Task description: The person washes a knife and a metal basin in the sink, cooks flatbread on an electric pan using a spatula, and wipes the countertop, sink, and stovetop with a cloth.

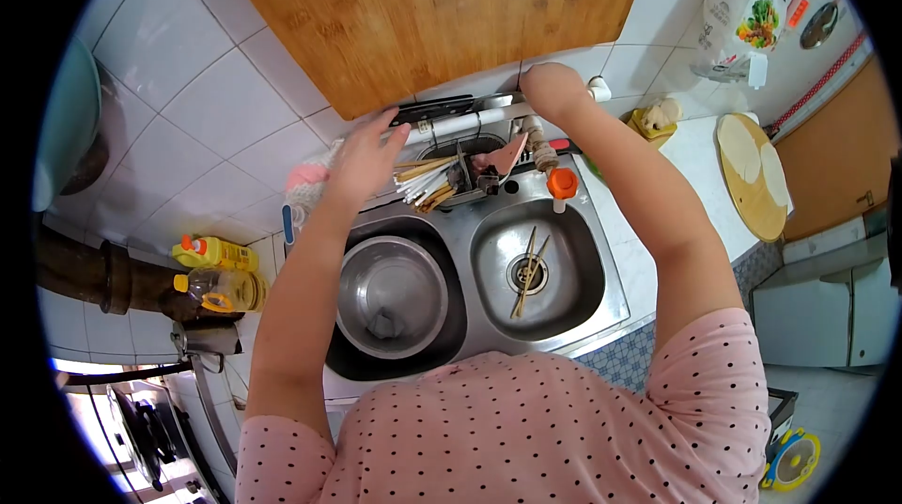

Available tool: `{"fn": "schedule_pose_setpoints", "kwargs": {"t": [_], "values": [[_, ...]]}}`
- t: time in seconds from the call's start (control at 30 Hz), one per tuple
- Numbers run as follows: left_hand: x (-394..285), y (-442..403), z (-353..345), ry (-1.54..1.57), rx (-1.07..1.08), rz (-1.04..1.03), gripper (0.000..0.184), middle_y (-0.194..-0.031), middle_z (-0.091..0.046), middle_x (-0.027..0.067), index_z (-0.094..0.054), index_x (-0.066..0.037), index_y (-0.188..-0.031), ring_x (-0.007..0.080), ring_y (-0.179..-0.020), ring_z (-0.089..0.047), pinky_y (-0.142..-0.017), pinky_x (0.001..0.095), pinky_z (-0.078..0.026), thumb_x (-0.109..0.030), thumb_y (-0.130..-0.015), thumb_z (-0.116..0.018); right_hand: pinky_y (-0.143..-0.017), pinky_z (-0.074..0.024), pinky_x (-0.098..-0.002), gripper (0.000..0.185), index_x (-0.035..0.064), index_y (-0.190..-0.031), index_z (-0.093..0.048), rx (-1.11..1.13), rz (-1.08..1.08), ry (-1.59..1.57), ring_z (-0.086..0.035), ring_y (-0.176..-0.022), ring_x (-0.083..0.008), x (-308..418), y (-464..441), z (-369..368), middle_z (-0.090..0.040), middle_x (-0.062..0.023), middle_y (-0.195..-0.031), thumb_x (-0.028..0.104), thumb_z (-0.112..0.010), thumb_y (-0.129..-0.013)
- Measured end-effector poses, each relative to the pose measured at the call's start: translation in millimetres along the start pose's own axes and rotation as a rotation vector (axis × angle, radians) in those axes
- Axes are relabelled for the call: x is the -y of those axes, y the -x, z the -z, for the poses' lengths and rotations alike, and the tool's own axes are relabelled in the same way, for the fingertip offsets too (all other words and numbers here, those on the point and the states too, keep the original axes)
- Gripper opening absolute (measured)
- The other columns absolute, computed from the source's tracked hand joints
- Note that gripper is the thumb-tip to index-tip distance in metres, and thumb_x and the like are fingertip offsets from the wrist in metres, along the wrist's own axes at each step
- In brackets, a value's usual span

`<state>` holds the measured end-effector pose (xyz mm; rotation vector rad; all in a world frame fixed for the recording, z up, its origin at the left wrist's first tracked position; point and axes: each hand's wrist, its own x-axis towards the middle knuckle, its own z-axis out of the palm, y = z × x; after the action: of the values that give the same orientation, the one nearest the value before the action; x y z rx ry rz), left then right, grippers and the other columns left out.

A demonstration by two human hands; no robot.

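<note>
My left hand (365, 161) reaches to the back left of the sink, thumb and fingers apart, near the left end of a white pipe (465, 122) and a black rack-like thing (432, 109). Toward the pipe's right end is my right hand (552, 91), closed, its fingertips hidden on the far side. I cannot make out what it holds. A large wooden cutting board (442, 15) stands against the tiles above both hands. Between my arms sits a utensil holder with several chopsticks (427, 183) and a pink-bladed knife (507, 156).
A metal bowl (423, 269) stands in the left sink basin; chopsticks (532, 274) lie in the right basin (583, 302). An orange-topped tap part (562, 185) rises behind. Bottles (221, 290) stand left, and a round wooden board (752, 180) lies on the right counter.
</note>
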<state>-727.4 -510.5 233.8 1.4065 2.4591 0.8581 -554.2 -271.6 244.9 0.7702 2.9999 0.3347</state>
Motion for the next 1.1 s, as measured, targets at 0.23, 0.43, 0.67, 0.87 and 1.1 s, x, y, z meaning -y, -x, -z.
{"fn": "schedule_pose_setpoints", "kwargs": {"t": [0.23, 0.43, 0.67, 0.87, 1.1], "values": [[24.4, -18.1, -12.3, -0.005, -0.066, -0.068, 0.042, -0.107, -0.064, 0.0218, -0.055, -0.006, -0.127, 0.0321, -0.096, -0.062, -0.085, 0.0355, -0.047, -0.027, -0.091, -0.056, -0.074, -0.0536, -0.0367, 0.024, 0.0187, -0.095, -0.073, 0.036, 0.023, 0.065, -0.067, -0.09, -0.0252, 10.6, -4.7, -2.5, -0.07, -0.0061, -0.095, 0.011, -0.054, -0.083], [18.5, -25.7, -13.7, -0.09, -0.068, 0.0, 0.038, -0.104, -0.065, 0.0196, -0.059, -0.011, -0.124, 0.032, -0.092, -0.062, -0.082, 0.0375, -0.048, -0.025, -0.089, -0.058, -0.075, -0.0538, -0.0368, 0.019, 0.0127, -0.09, -0.073, 0.071, 0.08, 0.081, -0.067, -0.091, -0.0256, 7.3, -8.9, -13.3, -0.07, -0.008, -0.094, 0.011, -0.055, -0.082], [10.7, -23.6, -8.1, -0.043, -0.021, 0.129, 0.043, -0.113, -0.063, 0.0195, -0.058, -0.013, -0.126, 0.0379, -0.106, -0.058, -0.092, 0.0424, -0.045, -0.034, -0.089, -0.056, -0.075, -0.0537, -0.039, 0.018, 0.0116, -0.087, -0.073, 0.054, 0.068, 0.077, -0.067, -0.09, -0.0277, 7.3, -6.6, -18.4, -0.07, -0.0098, -0.092, 0.012, -0.055, -0.082], [11.5, 7.7, 4.7, 0.186, -0.039, 0.077, 0.037, -0.103, -0.067, 0.0159, -0.057, -0.007, -0.125, 0.0296, -0.097, -0.062, -0.085, 0.0346, -0.047, -0.023, -0.092, -0.054, -0.075, -0.0514, -0.0444, 0.031, 0.0078, -0.104, -0.067, -0.156, 0.051, -0.034, -0.064, -0.086, -0.0357, -5.1, 18.6, -23.0, -0.067, -0.0177, -0.092, 0.003, -0.052, -0.077], [66.4, 168.2, 28.8, 0.304, -0.291, -0.117, 0.026, -0.096, -0.066, 0.0105, -0.061, -0.002, -0.115, 0.022, -0.084, -0.062, -0.078, 0.0287, -0.048, -0.011, -0.093, -0.052, -0.067, -0.0511, -0.0378, 0.025, 0.0063, -0.109, -0.065, -0.537, 0.105, -0.458, -0.064, -0.075, -0.0309, 66.0, 128.6, 42.1, -0.067, -0.013, -0.088, 0.004, -0.059, -0.084]]}}
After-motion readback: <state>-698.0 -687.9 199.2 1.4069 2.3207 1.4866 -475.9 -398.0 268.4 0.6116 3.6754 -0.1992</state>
